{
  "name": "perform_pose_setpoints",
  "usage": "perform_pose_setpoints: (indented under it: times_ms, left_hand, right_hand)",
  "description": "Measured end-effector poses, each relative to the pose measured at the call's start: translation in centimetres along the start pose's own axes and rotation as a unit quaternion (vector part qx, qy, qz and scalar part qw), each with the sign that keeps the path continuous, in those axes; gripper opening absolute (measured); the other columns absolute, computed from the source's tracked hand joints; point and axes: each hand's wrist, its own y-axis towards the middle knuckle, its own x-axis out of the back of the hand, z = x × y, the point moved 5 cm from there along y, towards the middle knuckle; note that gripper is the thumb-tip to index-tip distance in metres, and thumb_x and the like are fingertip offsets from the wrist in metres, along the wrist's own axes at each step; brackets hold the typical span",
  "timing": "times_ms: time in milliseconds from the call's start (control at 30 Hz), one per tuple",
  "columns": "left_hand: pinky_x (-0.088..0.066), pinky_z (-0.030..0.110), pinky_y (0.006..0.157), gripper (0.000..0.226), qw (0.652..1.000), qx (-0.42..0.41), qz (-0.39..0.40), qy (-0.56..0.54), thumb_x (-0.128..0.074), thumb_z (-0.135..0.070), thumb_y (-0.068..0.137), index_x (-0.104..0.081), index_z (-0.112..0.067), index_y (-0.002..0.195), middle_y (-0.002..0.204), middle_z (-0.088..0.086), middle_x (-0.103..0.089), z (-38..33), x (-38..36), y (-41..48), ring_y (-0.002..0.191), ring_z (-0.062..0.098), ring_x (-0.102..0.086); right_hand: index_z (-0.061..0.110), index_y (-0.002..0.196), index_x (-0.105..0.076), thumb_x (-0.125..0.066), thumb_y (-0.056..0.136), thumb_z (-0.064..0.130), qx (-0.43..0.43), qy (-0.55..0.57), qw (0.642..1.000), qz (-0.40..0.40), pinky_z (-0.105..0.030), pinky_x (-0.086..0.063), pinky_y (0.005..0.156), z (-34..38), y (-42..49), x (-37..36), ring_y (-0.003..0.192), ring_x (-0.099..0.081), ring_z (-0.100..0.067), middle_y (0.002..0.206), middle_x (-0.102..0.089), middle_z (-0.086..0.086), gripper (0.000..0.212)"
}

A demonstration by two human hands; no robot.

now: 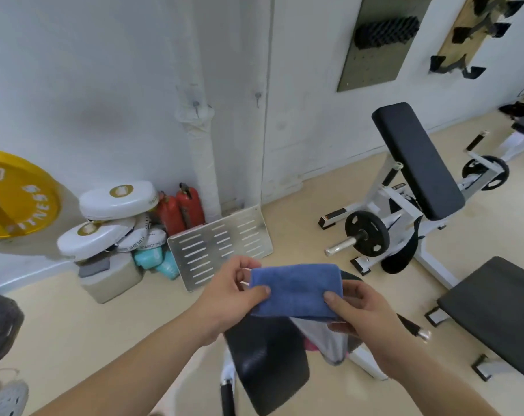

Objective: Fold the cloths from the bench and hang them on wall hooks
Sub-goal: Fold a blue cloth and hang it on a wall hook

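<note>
I hold a folded blue cloth [296,291] in front of me with both hands. My left hand [230,295] pinches its left edge, thumb on top. My right hand [359,313] grips its right edge. Below the blue cloth, a grey cloth [323,340] and a bit of a pink one [310,346] lie on the black bench pad [266,361]. Two small metal wall hooks, one [196,105] on the white pipe and one [257,97] to its right, stick out of the white wall above, both bare.
A perforated metal plate [221,244] leans against the wall by two red fire extinguishers [181,210]. White pads [116,199] and a yellow weight plate [11,193] sit left. A black-and-white incline machine [416,175] and a flat bench [500,310] stand right.
</note>
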Motion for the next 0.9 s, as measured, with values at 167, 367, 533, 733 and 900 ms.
perform_pose_setpoints:
  times_ms: [167,367,533,733,900]
  left_hand:
    - [-0.065,0.043,0.078,0.036,0.998,-0.024,-0.059,0.021,-0.081,-0.026,0.085,-0.057,-0.035,0.111,0.104,0.001,-0.072,-0.6,13.7,5.8,0.09,0.027,-0.074]
    - [-0.063,0.035,0.085,0.026,0.994,-0.07,-0.074,0.033,-0.08,-0.034,0.085,-0.069,-0.038,0.107,0.104,-0.008,-0.076,-5.6,25.2,11.1,0.093,0.009,-0.074]
    - [-0.062,0.037,0.089,0.027,0.995,-0.093,-0.035,0.02,-0.08,-0.03,0.086,-0.069,-0.039,0.109,0.107,-0.009,-0.076,-11.2,28.9,18.1,0.095,0.006,-0.074]
    - [-0.062,0.048,0.091,0.048,0.994,-0.104,0.012,0.0,-0.075,-0.019,0.075,-0.066,-0.036,0.119,0.116,-0.008,-0.072,-18.9,29.1,25.9,0.098,0.022,-0.075]
    - [-0.064,0.047,0.085,0.047,0.989,-0.149,-0.013,-0.008,-0.072,-0.006,0.089,-0.063,-0.025,0.131,0.122,-0.004,-0.069,-25.1,31.1,31.5,0.098,0.025,-0.075]
  right_hand:
    - [0.043,0.129,-0.051,-0.064,0.099,0.017,0.058,-0.024,0.997,-0.054,-0.042,-0.061,0.088,5.6,5.1,-12.1,0.093,-0.076,-0.018,0.1,-0.08,-0.001,0.042]
    - [0.042,0.132,-0.056,-0.054,0.101,0.008,0.12,-0.086,0.987,-0.07,-0.029,-0.044,0.058,14.4,9.8,-21.3,0.059,-0.05,-0.012,0.064,-0.059,0.007,0.046]
    - [0.053,0.118,-0.059,-0.052,0.098,0.013,0.115,-0.083,0.983,-0.113,-0.057,-0.057,0.084,21.3,15.3,-22.4,0.073,-0.054,-0.02,0.071,-0.056,-0.003,0.045]
    - [0.052,0.113,-0.063,-0.062,0.098,0.035,0.143,-0.031,0.977,-0.156,-0.05,-0.059,0.093,29.4,21.2,-19.7,0.096,-0.072,-0.029,0.096,-0.075,-0.009,0.023]
    - [0.056,0.108,-0.058,-0.064,0.095,0.035,0.188,-0.075,0.97,-0.136,-0.055,-0.058,0.087,37.5,27.5,-18.2,0.094,-0.069,-0.041,0.097,-0.073,-0.021,0.025]
